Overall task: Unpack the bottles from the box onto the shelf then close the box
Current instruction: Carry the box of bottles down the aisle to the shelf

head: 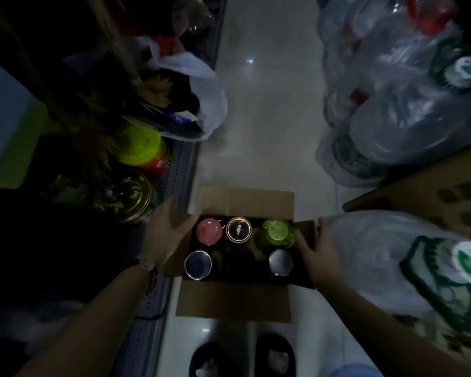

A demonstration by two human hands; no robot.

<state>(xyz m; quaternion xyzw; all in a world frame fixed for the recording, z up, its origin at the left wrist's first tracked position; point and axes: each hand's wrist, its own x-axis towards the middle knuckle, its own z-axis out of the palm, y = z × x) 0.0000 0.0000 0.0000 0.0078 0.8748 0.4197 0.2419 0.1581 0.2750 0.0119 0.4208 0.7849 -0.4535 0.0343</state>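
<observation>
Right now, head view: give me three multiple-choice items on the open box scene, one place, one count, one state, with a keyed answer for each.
1. Where in the open cardboard box is the green-lidded bottle?
A. far row, right end
B. near row, left end
C. far row, left end

2. How many bottle lids plainly show in the box?
A. two
B. five
C. nine

3. What state are the box's flaps in?
A. taped shut
B. folded open
C. torn off

Answers: 1 A, it stands beside the right hand. 2 B, pink, black, green, dark blue and silver tops show. 3 B, flaps spread outward, the left hand on one.
</observation>
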